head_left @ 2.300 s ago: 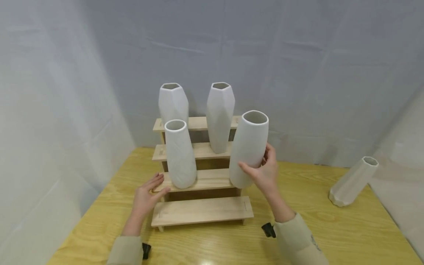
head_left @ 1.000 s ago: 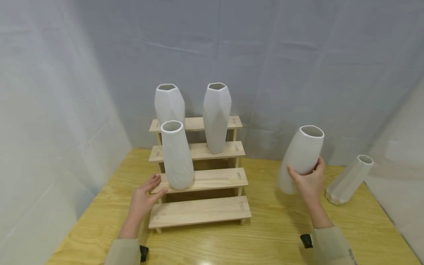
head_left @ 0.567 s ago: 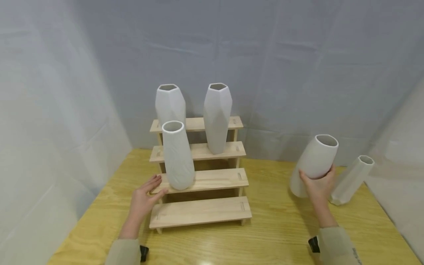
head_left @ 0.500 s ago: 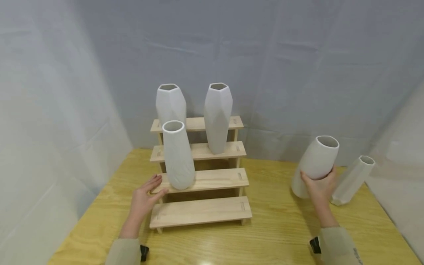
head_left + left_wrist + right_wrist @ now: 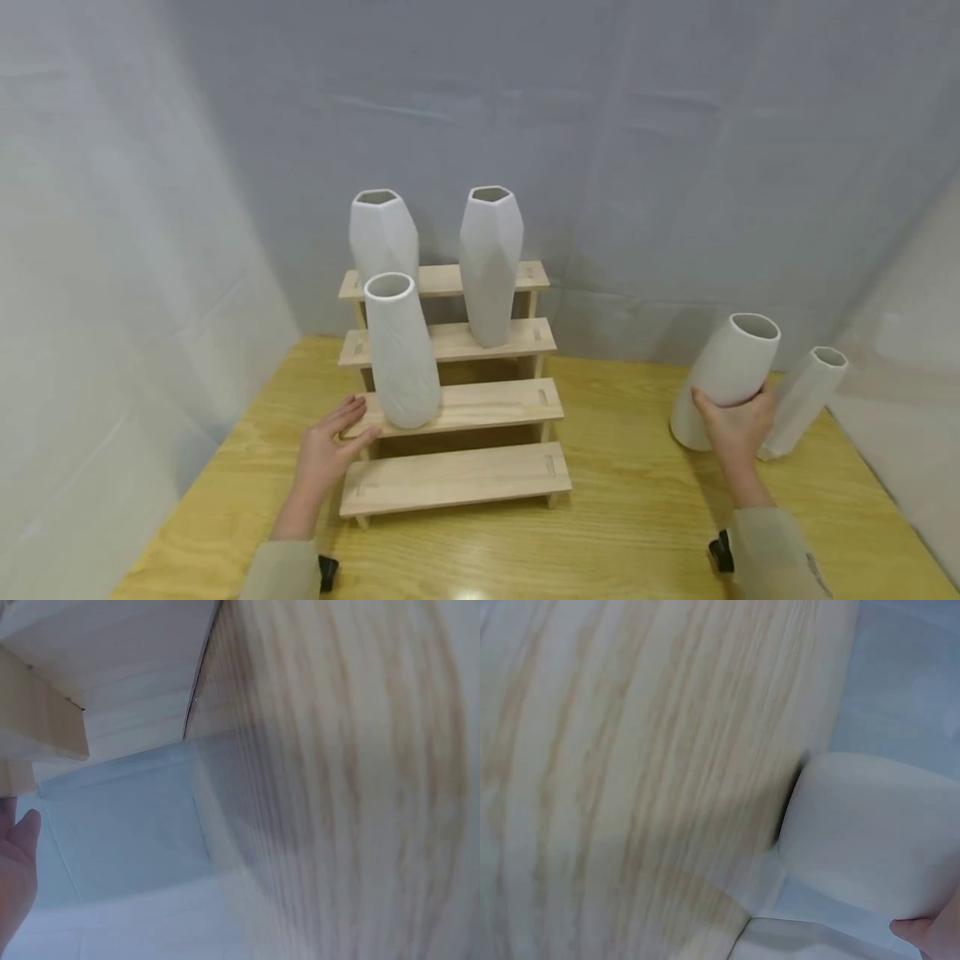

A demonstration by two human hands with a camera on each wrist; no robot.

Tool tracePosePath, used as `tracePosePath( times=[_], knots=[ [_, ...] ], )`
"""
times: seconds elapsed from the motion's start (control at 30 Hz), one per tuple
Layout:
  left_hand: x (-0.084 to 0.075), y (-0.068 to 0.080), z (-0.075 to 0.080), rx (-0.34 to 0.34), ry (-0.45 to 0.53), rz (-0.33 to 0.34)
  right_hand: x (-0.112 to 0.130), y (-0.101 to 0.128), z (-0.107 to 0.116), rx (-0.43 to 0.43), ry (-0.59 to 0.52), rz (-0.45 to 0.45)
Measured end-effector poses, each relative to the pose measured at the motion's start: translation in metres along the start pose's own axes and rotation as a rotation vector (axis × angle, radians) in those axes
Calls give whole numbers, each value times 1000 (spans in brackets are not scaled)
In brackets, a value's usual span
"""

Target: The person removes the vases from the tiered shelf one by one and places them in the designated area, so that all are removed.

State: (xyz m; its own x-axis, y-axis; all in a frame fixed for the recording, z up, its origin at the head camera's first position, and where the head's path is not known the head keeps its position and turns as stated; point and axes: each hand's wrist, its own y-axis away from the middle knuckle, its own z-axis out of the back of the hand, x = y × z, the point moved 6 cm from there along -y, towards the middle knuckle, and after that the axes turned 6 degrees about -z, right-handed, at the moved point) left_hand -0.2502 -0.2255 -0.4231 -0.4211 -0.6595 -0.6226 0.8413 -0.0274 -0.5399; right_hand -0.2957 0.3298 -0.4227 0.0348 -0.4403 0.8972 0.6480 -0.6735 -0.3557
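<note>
On the right of the table my right hand (image 5: 742, 421) grips a smooth white vase (image 5: 723, 371) low on its side, thumb on the left face. The vase leans slightly; its base is right at the tabletop, with a thin dark shadow under it in the right wrist view. Behind the hand stands a white fluted vase (image 5: 806, 400), partly hidden. My left hand (image 5: 326, 450) rests at the left end of a tier of the wooden stepped stand (image 5: 495, 404), fingers extended. Beside it on that tier stands a white vase with a relief pattern (image 5: 405, 367).
Two faceted white vases stand on the stand's upper tiers, one at the back left (image 5: 384, 237), one to its right (image 5: 491, 267). The lowest tier (image 5: 457, 479) is a bare board. Grey-white cloth (image 5: 600, 167) walls in the yellow wooden table (image 5: 615, 500).
My right hand has carried the smooth vase off the stand, rightward and down to the table near the fluted vase. The left hand has stayed at the stand.
</note>
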Motion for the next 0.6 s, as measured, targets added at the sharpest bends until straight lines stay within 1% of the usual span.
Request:
tracePosePath(
  times=[0.1,0.37,0.6],
  knots=[
    [2,2,1,-8,-3,4,-2,-1,-1,-3,-1,-14],
    [2,0,1,-23,-13,-25,-1,-4,0,-29,-9,-14],
    [0,-1,0,-30,-10,-40,-1,-3,3,-1,30,-9]
  ],
)
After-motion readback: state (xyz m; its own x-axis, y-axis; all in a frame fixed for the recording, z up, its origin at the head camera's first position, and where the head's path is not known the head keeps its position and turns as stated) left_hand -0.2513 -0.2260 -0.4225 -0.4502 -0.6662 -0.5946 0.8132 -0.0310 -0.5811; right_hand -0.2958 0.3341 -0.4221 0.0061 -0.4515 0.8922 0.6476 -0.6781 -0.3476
